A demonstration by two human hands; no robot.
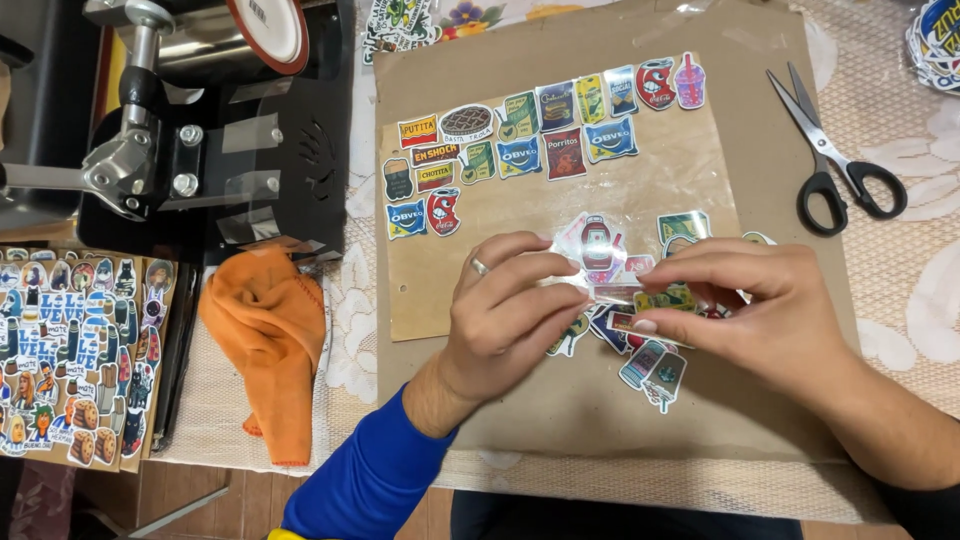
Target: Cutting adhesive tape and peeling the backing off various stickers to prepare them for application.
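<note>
Pinching one sticker (640, 297); two hands (510, 315)

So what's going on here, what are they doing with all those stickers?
A person's left hand and right hand together pinch a small sticker over a loose pile of cut stickers. The pile lies on a brown cardboard sheet, where more stickers sit in neat rows under clear film. Black-handled scissors lie at the right, an orange cloth at the left, beside a black press machine.
</note>
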